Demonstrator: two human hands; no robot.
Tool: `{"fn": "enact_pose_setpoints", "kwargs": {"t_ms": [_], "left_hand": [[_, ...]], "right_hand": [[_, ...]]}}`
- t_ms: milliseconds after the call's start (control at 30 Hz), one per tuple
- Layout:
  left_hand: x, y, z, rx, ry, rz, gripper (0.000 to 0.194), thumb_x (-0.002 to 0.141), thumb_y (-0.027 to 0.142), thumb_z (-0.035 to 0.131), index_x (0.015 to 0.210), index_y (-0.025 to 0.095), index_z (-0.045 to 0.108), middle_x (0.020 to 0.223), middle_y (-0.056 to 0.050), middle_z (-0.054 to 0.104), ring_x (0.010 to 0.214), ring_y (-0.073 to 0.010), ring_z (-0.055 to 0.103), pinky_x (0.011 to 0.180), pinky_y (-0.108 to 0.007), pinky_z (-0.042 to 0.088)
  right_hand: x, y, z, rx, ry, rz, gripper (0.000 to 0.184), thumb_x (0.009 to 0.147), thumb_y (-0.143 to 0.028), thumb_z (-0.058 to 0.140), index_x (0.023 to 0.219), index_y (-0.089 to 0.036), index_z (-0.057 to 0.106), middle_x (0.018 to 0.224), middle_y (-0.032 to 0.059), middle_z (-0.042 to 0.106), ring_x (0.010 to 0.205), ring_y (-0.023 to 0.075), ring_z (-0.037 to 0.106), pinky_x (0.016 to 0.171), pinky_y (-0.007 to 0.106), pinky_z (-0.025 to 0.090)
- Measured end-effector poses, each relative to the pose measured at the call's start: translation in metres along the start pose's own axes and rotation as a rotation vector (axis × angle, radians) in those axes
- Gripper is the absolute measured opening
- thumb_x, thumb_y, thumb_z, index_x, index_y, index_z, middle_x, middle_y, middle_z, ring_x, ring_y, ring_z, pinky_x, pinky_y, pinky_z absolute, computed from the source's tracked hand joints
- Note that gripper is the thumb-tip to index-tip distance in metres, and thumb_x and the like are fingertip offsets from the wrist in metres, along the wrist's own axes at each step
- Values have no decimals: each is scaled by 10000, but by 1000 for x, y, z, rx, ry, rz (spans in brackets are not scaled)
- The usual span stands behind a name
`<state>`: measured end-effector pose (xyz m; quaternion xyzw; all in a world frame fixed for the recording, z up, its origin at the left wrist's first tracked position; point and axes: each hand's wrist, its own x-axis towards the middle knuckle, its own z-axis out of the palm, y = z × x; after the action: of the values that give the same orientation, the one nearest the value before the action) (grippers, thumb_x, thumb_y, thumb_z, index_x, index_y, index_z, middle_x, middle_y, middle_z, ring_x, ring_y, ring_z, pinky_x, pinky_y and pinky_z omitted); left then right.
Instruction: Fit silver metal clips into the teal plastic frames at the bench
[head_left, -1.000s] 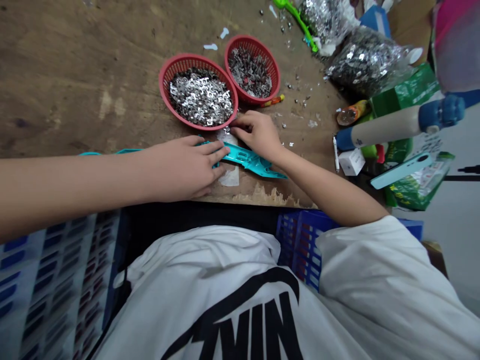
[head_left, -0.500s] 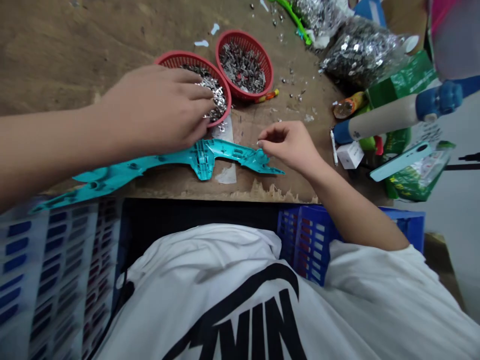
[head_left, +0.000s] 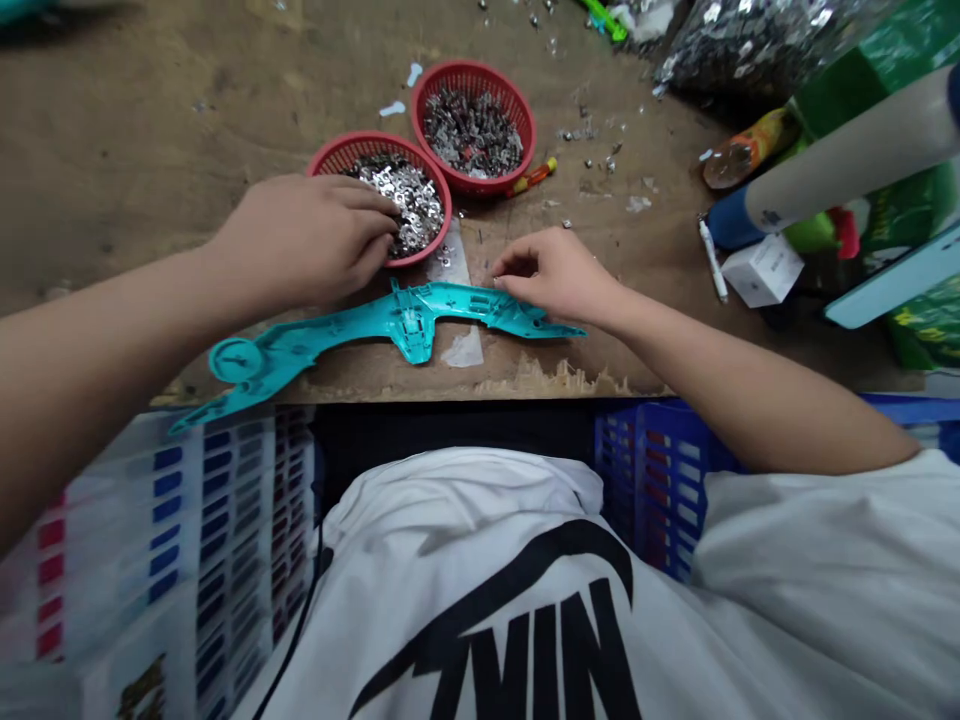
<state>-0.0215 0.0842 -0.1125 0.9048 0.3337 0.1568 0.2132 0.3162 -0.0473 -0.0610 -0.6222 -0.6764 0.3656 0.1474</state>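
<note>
My left hand [head_left: 319, 235] reaches over the left rim of the nearer red basket [head_left: 319, 160], its fingers stretched toward a heap of small shiny metal clips [head_left: 412, 200]. Its fingertips are partly hidden. Below lies a long turquoise plastic part [head_left: 337, 335], inner ribbed side up, along the table's front edge; its left end juts over the edge. At the right end of this part, my right hand [head_left: 562, 275] is closed in a pinch, thumb against forefinger. Something tiny shows at the fingertips, too small to name.
A second red basket [head_left: 480, 180] of metal pieces stands behind, beside a yellow-red tool [head_left: 532, 177]. To the right are a white pen [head_left: 712, 260], a small white box [head_left: 763, 270], a bottle [head_left: 750, 150] and a phone [head_left: 896, 275]. Crates [head_left: 652, 480] flank my lap.
My left hand has drawn back to the left across the nearer basket, uncovering more clips. My right hand stays pinched near the turquoise part's right end. The camera view has shifted.
</note>
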Motion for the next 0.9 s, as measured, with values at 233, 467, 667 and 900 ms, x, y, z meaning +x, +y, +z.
{"fn": "enact_pose_setpoints", "kwargs": {"t_ms": [233,467,667,900], "left_hand": [[9,8,-17,112,-153,99,513,1136,519,573,1324,225,948,1505,-58,914,1596,-364,776,1470,-631,564],[7,20,-31,72,4,79,518,1176,610,643,1304,242,983,1520,-80,934,1475,-365,846,1348,-609,635],[4,26,-35,117,55,-33,463,1171,567,649,1282,258,975,1426,-58,957,1283,-300,860,1241,-538,670],[12,9,-32,36,22,-49,326,1093,556,812,1292,340,953,1317,-25,949,1169,-330,734,1283,-580,593]], "right_hand": [[-1,-12,-2,84,17,68,206,985,-254,913,1154,-171,997,1027,114,921,998,313,858,989,464,734],[-6,-28,-4,114,-81,168,250,923,-191,943,1166,-182,1001,951,93,901,896,280,825,868,405,724],[-7,-28,-4,102,-94,200,165,959,-207,957,1119,-186,992,804,80,822,846,303,832,872,445,739],[1,-1,12,165,-50,82,127,937,-248,1022,1053,-220,977,789,97,812,881,380,866,877,563,780]]}}
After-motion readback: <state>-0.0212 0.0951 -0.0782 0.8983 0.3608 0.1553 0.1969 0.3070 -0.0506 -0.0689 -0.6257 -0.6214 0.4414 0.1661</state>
